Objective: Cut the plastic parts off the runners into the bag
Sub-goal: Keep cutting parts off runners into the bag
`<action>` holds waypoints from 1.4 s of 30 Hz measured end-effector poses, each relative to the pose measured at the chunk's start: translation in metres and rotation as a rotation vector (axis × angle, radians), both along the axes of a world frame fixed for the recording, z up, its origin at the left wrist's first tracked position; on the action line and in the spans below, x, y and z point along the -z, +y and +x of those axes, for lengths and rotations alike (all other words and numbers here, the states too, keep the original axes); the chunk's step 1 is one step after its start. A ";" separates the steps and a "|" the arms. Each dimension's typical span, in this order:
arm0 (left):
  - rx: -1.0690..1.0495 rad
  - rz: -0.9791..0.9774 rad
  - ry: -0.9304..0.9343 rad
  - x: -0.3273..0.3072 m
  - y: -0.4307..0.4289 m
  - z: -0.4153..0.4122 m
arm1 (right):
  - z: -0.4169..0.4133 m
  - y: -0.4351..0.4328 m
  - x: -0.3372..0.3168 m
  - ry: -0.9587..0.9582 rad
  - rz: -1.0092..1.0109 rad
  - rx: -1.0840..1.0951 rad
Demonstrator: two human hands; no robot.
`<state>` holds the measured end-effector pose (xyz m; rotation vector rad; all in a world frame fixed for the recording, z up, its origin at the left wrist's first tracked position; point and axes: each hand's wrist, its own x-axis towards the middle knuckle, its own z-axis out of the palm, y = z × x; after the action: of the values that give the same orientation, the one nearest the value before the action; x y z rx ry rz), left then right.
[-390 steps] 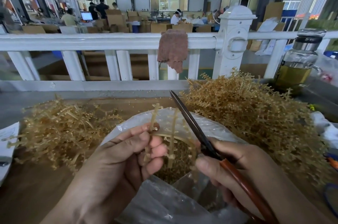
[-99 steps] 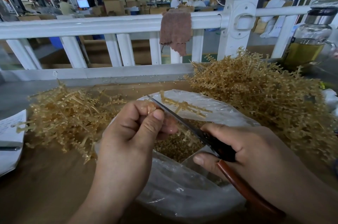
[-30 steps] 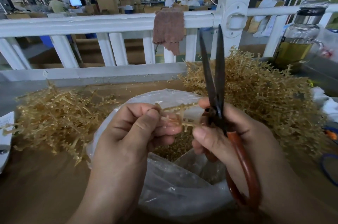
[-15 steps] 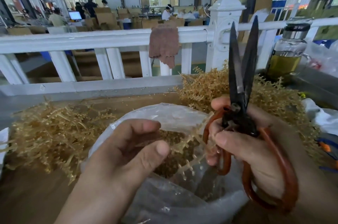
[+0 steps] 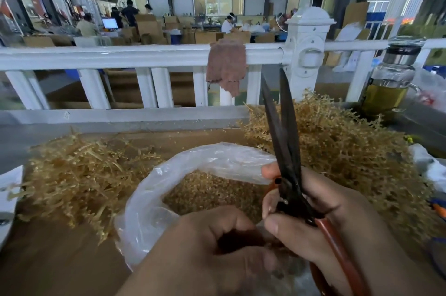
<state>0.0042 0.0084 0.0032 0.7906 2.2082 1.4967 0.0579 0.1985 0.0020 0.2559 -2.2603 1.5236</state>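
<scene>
A clear plastic bag (image 5: pixel 212 158) stands open in front of me, with small tan cut parts (image 5: pixel 212 194) inside. My right hand (image 5: pixel 337 218) grips dark scissors (image 5: pixel 282 141) by their red-brown handles, blades pointing up and slightly parted. My left hand (image 5: pixel 200 254) hovers over the bag's near edge beside the right hand, fingers and thumb curled round a dark hollow; what it holds, if anything, is hidden. A pile of tan runners (image 5: pixel 77 179) lies left of the bag, and a taller pile (image 5: pixel 350 155) lies to its right.
A white railing (image 5: pixel 120 56) runs across behind the table with a brown cloth (image 5: pixel 226 64) hung over it. A glass bottle of yellow liquid (image 5: pixel 388 83) stands at the back right. White paper (image 5: pixel 7 189) lies at the left edge.
My left hand let go of the runner, then dropped low and curled over the bag's near edge. My right hand turned the scissors upright and now holds them closer to the left hand.
</scene>
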 end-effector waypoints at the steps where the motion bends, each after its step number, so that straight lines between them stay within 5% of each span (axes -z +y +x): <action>1: 0.033 0.011 -0.090 -0.001 0.000 0.000 | 0.000 -0.003 -0.002 -0.004 -0.016 0.000; 5: 0.046 0.049 -0.209 0.000 0.001 -0.001 | 0.000 -0.010 -0.007 -0.058 -0.040 -0.018; 15: -0.171 0.459 -0.069 0.008 0.004 -0.008 | 0.000 0.000 -0.001 -0.105 -0.096 -0.058; 22: -0.273 0.786 -0.257 0.010 -0.003 -0.021 | -0.002 0.003 -0.005 -0.105 -0.013 -0.018; 31: -0.248 0.830 -0.191 0.016 -0.016 -0.034 | -0.003 0.011 -0.012 -0.270 0.437 0.108; 42: -0.319 0.727 -0.075 0.015 -0.026 -0.036 | -0.001 0.011 -0.015 -0.341 0.610 0.028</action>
<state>-0.0320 -0.0172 -0.0117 0.5627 1.7750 2.5002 0.0568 0.2099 0.0172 0.1355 -2.9459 0.8708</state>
